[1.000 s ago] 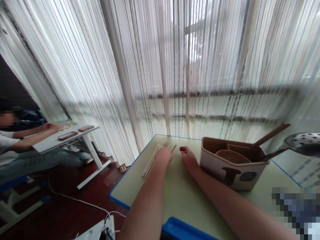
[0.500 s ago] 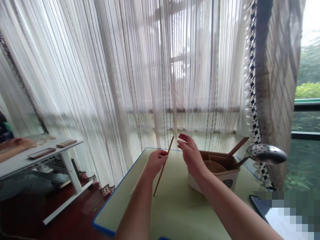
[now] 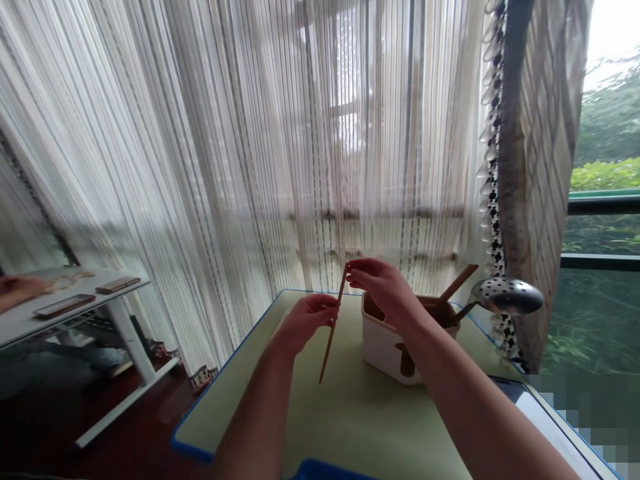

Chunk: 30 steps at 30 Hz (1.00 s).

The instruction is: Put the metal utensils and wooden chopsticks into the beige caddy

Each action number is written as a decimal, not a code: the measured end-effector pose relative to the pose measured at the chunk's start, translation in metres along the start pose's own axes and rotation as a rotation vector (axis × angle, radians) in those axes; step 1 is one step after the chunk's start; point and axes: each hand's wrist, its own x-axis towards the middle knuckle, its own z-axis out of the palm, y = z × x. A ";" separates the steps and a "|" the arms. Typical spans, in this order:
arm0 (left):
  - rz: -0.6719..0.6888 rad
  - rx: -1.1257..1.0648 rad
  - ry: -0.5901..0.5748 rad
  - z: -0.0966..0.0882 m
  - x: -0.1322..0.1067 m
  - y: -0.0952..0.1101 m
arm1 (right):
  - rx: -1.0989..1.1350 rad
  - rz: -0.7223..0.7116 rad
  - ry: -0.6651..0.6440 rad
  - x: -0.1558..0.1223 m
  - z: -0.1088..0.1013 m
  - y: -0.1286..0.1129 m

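My left hand (image 3: 310, 321) is closed in a pinch around the middle of a thin brown wooden chopstick (image 3: 327, 352). The chopstick stands tilted over the table, its thin end pointing down. At its top end are the fingertips of my right hand (image 3: 376, 277), closed on it. Behind and below my right wrist sits a white utensil holder (image 3: 383, 347) with a brown inside, partly covered by my forearm. A slotted ladle (image 3: 507, 295) and a wooden handle (image 3: 457, 283) stick out of it toward the right.
The pale green table (image 3: 345, 427) has a blue edge. A dark-framed flat device (image 3: 537, 417) lies at its right. Sheer curtains (image 3: 280, 147) hang behind. On the left, another person's hand (image 3: 23, 291) rests over a white table (image 3: 107, 293) with two flat trays.
My right hand has moved left and closed on the chopstick's top end; before, its fingers were apart from it. My left hand still pinches the chopstick, now held a little more upright.
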 end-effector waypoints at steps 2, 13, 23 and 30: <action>0.029 -0.010 -0.015 0.003 0.001 -0.001 | -0.025 -0.040 -0.010 -0.001 0.000 -0.002; 0.195 0.229 0.101 0.015 0.007 -0.014 | -0.027 -0.252 -0.011 0.004 -0.015 -0.009; 0.308 0.523 0.106 0.033 0.008 -0.025 | -0.081 -0.375 0.008 0.001 -0.023 -0.017; 0.381 0.453 0.124 0.038 0.006 -0.023 | -0.120 -0.457 -0.016 -0.005 -0.035 -0.037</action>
